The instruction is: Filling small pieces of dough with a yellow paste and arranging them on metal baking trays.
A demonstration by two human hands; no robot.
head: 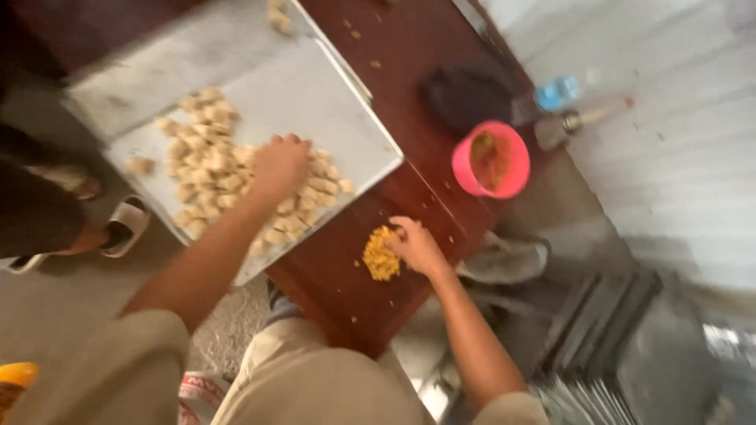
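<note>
Left hand (pixel 279 164) fingers curled down onto pale dough pieces (pixel 209 169) on a grey tray (pixel 346 118), grip blurred, cannot tell, right hand (pixel 416 245) fingers together touching a yellow heap (pixel 380 254) on the red-brown surface (pixel 409 47), pink bowl (pixel 491 159) near

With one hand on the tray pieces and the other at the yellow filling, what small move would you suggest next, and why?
Probably pinch some yellow filling with the right hand, since its fingers already touch the pile, while the left hand rests on the dough pieces on the tray.
</note>
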